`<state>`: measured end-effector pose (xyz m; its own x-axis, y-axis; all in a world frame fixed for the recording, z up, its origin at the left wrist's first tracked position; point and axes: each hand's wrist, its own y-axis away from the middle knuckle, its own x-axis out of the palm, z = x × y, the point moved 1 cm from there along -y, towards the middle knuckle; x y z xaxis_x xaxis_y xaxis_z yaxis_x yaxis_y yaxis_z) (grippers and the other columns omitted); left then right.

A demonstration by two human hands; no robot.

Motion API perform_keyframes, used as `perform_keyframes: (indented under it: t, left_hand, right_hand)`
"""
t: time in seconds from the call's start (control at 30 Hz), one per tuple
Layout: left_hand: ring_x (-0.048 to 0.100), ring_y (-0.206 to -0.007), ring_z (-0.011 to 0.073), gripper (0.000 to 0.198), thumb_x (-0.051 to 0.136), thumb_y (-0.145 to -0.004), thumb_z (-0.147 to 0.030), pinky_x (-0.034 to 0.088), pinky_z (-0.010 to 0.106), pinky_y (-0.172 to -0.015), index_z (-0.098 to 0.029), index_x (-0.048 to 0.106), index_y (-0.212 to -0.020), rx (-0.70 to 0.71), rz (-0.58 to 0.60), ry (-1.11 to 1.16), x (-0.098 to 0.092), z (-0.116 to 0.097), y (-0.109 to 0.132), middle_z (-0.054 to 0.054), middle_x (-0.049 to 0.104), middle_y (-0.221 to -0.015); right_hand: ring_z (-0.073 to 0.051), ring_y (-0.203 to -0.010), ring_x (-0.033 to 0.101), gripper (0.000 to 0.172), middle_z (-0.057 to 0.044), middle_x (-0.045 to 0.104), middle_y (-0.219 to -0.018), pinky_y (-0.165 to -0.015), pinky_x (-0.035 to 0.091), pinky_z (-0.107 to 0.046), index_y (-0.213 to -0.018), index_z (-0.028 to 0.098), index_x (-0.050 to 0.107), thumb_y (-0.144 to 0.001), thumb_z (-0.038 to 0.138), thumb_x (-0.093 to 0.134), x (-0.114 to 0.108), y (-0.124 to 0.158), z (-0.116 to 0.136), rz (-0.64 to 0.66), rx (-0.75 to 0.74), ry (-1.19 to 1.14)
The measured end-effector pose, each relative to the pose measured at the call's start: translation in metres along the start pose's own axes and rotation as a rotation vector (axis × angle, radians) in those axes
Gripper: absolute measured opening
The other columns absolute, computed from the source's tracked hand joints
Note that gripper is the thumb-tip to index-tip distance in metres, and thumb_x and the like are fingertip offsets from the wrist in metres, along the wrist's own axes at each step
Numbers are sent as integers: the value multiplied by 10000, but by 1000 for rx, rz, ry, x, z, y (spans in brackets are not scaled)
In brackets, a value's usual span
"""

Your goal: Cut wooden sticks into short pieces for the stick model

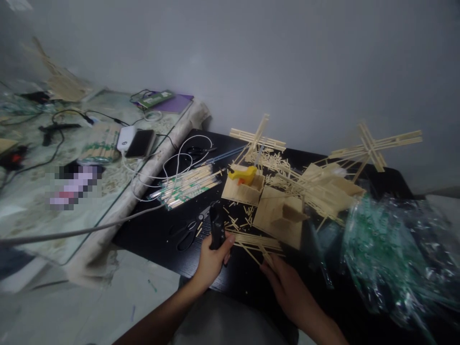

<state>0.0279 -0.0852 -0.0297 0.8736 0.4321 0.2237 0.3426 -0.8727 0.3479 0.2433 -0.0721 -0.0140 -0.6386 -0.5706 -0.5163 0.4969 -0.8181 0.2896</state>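
Head view, lower centre: I see the left hand [212, 258] clasped round a smooth black tool [217, 224], hard-looking and best held by its grip. To its right lie slim, pale wooden sticks [257, 238], probably light, stiff and snappable, best taken mid-length; the right hand [287, 282] pinches some.

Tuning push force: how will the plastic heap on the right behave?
The plastic heap looks thin and crumpled, so probably floppy and light for its bulk. Its glossy sheen suggests slippery film. Loose edges hint it may spread rather than slide whole.
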Motion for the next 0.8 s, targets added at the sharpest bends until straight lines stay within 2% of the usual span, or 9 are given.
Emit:
perform_keyframes:
  t: [0.3, 0.43, 0.57, 0.63, 0.7, 0.8]
  left_hand:
    - [393, -352, 68, 532, 864, -656, -628, 324, 210, -395, -150, 672, -789, -45, 30, -58, 0, 0, 0, -87, 473, -408]
    - [403, -352, 75, 452, 876, -664, -543, 327, 213, -393, -148, 678, -757, -67, 71, -63, -2, -5, -3, -82, 472, -399]
    - [422, -367, 80, 353, 864, -680, -438, 355, 218, -410, -147, 669, -724, -94, 120, -37, -5, -10, -5, -71, 487, -411]
    - [419, -371, 80, 337, 846, -692, -426, 367, 221, -411, -153, 653, -732, -109, 127, -2, -7, -12, -6, -76, 482, -430]
    - [412, -384, 76, 335, 828, -711, -431, 362, 216, -408, -157, 641, -760, -121, 120, 43, -8, -13, -6, -82, 473, -459]
    - [398, -410, 67, 351, 822, -728, -441, 343, 199, -406, -163, 632, -825, -130, 89, 103, -8, -16, -5, -94, 447, -502]
  right_hand:
    - [-222, -806, 663, 287, -59, 679, -878, -731, 471, -318, -885, 229, 525, -1058, 431, 415, 1, 2, 1, 82, 30, -16]
    - [-222, -842, 648, 291, -65, 676, -918, -769, 461, -321, -912, 216, 553, -1056, 432, 420, -2, 1, 2, 114, 28, -29]
    - [-200, -759, 581, 394, -40, 632, -815, -710, 432, -308, -832, 206, 551, -1043, 523, 451, -3, -1, 2, 92, 48, -86]
    - [-195, -759, 569, 444, -35, 622, -809, -695, 427, -300, -874, 193, 591, -1029, 587, 458, -3, -1, 2, 72, 73, -156]
    - [-186, -758, 562, 493, -27, 610, -815, -673, 424, -287, -1000, 186, 637, -1023, 639, 443, -3, -1, 3, 56, 108, -250]
    - [-146, -659, 497, 551, 8, 537, -751, -578, 371, -253, -1092, 191, 647, -1015, 688, 422, 1, 0, 3, 58, 187, -415]
